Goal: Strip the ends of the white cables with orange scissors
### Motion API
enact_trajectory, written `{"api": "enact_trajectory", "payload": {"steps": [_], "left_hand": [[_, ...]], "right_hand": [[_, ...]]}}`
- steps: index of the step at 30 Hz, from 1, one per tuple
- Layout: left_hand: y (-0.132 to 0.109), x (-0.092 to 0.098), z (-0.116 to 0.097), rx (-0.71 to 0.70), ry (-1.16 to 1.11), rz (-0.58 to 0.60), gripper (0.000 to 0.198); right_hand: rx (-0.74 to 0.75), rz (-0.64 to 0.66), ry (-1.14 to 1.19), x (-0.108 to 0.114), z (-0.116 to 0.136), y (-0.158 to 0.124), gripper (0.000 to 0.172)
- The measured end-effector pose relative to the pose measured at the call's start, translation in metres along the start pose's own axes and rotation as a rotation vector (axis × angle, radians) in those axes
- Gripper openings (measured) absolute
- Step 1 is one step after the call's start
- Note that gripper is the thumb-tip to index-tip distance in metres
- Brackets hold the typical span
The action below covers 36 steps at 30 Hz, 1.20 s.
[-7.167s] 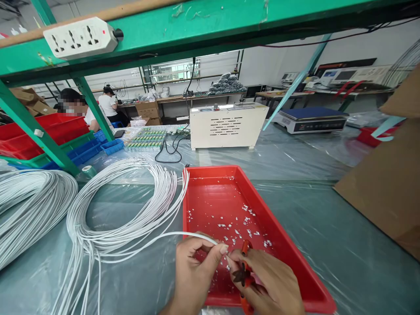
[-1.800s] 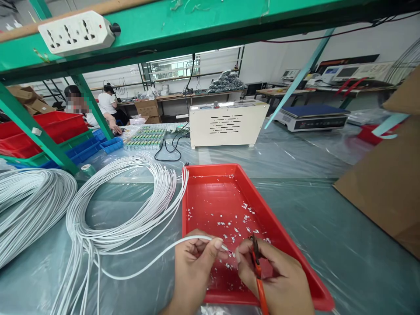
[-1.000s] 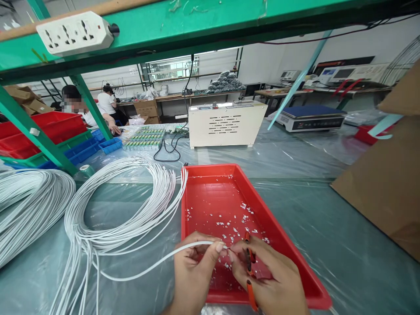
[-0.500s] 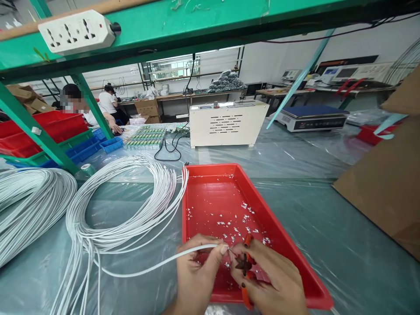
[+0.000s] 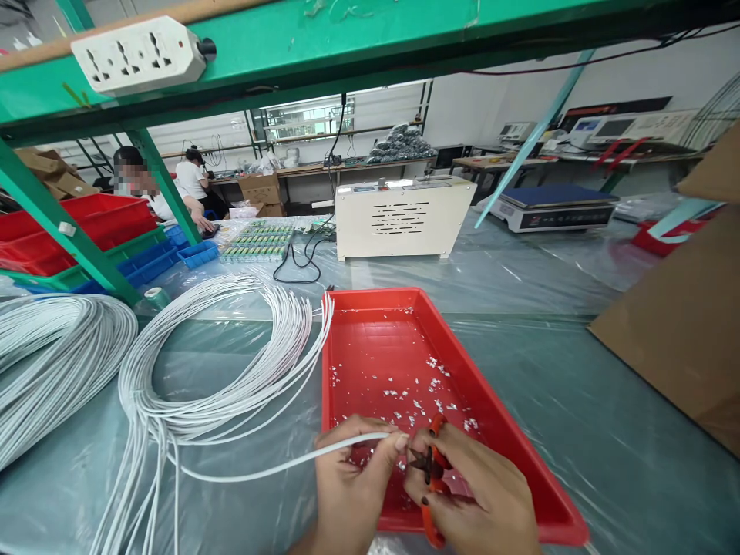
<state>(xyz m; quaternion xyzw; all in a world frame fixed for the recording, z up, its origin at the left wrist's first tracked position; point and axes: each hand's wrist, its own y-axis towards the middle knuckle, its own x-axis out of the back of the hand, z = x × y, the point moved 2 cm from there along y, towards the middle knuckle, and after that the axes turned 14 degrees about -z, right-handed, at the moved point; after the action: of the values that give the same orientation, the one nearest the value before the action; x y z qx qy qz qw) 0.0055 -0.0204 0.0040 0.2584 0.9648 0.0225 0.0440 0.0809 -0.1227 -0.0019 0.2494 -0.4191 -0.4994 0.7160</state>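
Over the near end of a red tray (image 5: 381,339), my left hand (image 5: 355,482) pinches a white cable (image 5: 271,469) close to its end. My right hand (image 5: 482,482) is closed around orange-handled cutting pliers (image 5: 428,465), their dark jaws pointing left toward the cable end. The right thumb and index finger are close to the cable tip, and whether they touch it I cannot tell. From my left hand the cable runs left to a large coil of white cables (image 5: 190,408). Small white and silvery scraps (image 5: 398,393) lie scattered on the tray's floor.
Another cable bundle (image 5: 63,370) lies at far left. Beyond the tray stand a cream machine (image 5: 398,220) and a blue-topped scale (image 5: 552,206). Cardboard (image 5: 682,331) rises at right. A green beam (image 5: 375,46) crosses overhead. A co-worker (image 5: 173,202) sits at back left, near stacked bins (image 5: 75,231).
The pliers have turned slightly in my right hand, and their jaws now point more to the left. My left hand and the cable have shifted slightly right in view.
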Motion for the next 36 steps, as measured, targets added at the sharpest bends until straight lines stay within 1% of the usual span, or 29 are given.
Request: {"api": "enact_trajectory", "payload": {"steps": [4,8,12,14,16,18,19,21,24,27,32,34,36], "left_hand": [[0.002,0.001,0.001,0.063,-0.007,0.006,0.014],[0.004,0.000,0.002,0.164,-0.054,0.038,0.020],[0.006,-0.004,0.003,0.316,-0.157,0.053,0.025],[0.005,-0.007,0.004,0.400,-0.232,0.068,0.028],[0.005,-0.009,0.006,0.475,-0.317,0.092,0.029],[0.006,-0.010,0.009,0.531,-0.407,0.110,0.030],[0.006,-0.010,0.010,0.553,-0.447,0.117,0.030],[0.007,-0.010,0.012,0.588,-0.500,0.131,0.031],[0.008,-0.010,0.016,0.633,-0.516,0.120,0.028],[0.009,-0.008,0.018,0.664,-0.516,0.084,0.022],[0.009,-0.007,0.017,0.652,-0.519,0.028,0.020],[0.009,-0.007,0.017,0.637,-0.511,0.021,0.020],[0.009,-0.007,0.017,0.618,-0.501,0.011,0.020]], "right_hand": [[0.022,-0.015,0.011,0.000,0.002,0.000,0.010],[0.044,0.003,0.025,0.001,0.000,0.000,0.008],[0.146,0.038,-0.019,0.003,-0.002,0.000,0.007],[0.212,0.048,-0.059,0.004,-0.002,0.000,0.011],[0.294,0.029,-0.110,0.005,-0.002,0.000,0.016],[0.377,0.001,-0.157,0.006,-0.001,0.000,0.017],[0.403,-0.009,-0.176,0.006,-0.001,0.001,0.017],[0.406,-0.020,-0.192,0.005,-0.002,0.002,0.016],[0.336,-0.054,-0.175,0.006,-0.004,0.007,0.018],[0.232,-0.086,-0.138,0.006,-0.007,0.010,0.015],[-0.132,-0.074,0.049,0.004,-0.014,0.007,0.008],[-0.215,-0.074,0.080,0.003,-0.013,0.006,0.007],[-0.236,-0.067,0.092,0.003,-0.012,0.006,0.010]]}}
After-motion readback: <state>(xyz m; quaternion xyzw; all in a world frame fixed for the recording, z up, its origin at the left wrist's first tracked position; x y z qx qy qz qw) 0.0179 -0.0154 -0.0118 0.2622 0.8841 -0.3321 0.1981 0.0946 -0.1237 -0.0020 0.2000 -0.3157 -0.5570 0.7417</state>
